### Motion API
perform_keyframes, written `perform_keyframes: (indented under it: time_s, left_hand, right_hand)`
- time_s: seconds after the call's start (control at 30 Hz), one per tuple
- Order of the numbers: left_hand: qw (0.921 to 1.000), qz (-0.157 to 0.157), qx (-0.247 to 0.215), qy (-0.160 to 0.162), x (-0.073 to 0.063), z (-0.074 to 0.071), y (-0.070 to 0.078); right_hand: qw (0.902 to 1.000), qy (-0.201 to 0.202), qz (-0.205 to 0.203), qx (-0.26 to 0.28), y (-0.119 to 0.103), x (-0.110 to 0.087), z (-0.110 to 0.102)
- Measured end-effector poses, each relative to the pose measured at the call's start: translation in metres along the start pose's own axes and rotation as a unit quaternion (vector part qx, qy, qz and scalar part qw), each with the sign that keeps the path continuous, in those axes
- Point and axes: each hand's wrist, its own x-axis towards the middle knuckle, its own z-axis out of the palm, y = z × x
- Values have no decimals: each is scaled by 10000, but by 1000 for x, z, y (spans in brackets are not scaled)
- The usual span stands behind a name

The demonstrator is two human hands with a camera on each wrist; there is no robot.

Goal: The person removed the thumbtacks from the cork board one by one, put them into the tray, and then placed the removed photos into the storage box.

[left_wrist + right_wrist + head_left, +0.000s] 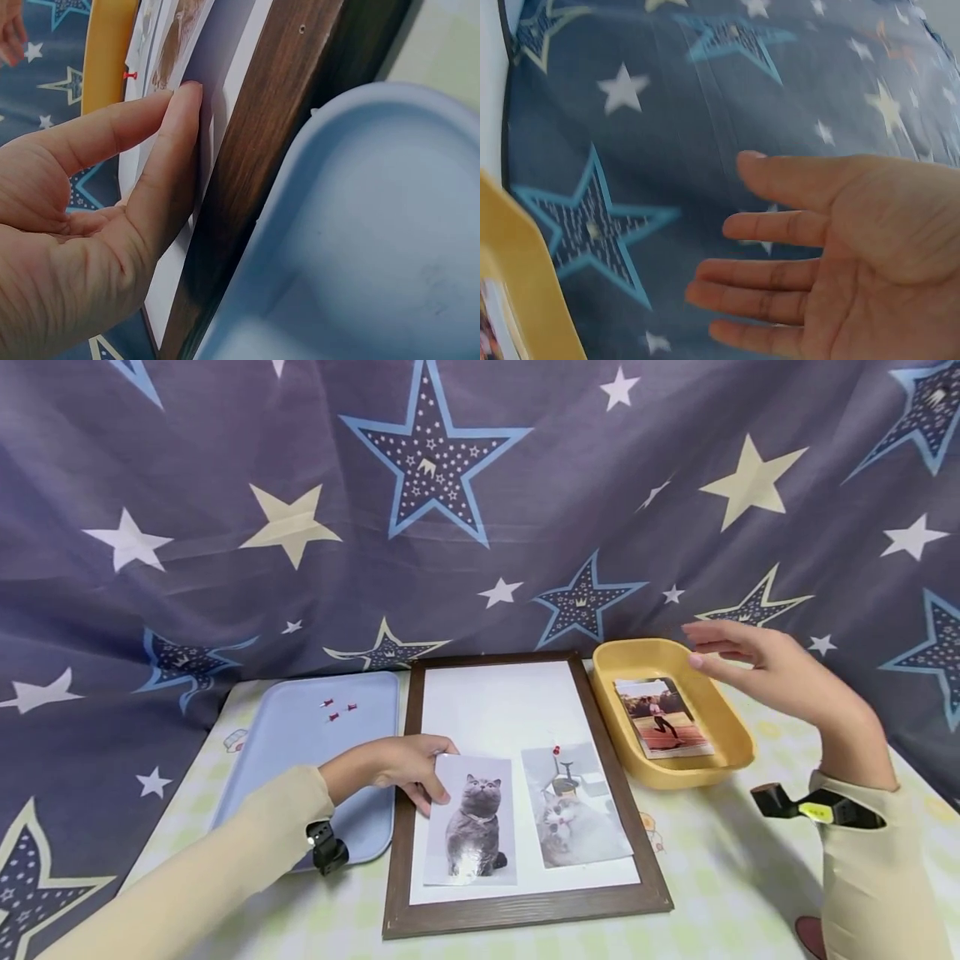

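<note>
My left hand (408, 768) pinches the upper left edge of a photo of a grey cat (477, 818). In the left wrist view, thumb and finger (184, 112) meet on the photo's edge, which stands a little off the white board. Beneath it lies the brown-framed board (495, 702). To its right on the board is a second photo, of a pale cat (577, 827), with a red pushpin (556, 750) at its top. My right hand (772, 672) is in the air by the yellow basket's right side, fingers extended and holding nothing, as the right wrist view shows.
On the left lies a light blue tray (300, 735) with red pushpins (333, 717) on it. The yellow basket (727, 727) right of the board holds a stack of photos (660, 714). A star-patterned cloth (525, 568) hangs behind the checked tablecloth (720, 877).
</note>
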Motion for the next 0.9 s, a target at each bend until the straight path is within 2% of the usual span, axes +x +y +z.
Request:
perform_keyframes:
  time_s: [0.2, 0.53, 0.7, 0.9]
  left_hand:
    - [10000, 58, -25, -19, -1, -2, -3]
    - [9997, 165, -103, -137, -4, -2, -2]
    - [9993, 296, -146, -199, -2, -1, -5]
    - [9993, 320, -122, -173, 0, 0, -3]
  right_hand:
    - [9981, -284, 550, 59, 39, 0, -13]
    - [9830, -1261, 1284, 376, 84, 15, -1]
    - [9752, -1367, 1578, 737, 99, 17, 4]
    - [9685, -1368, 1620, 1309, 110, 13, 4]
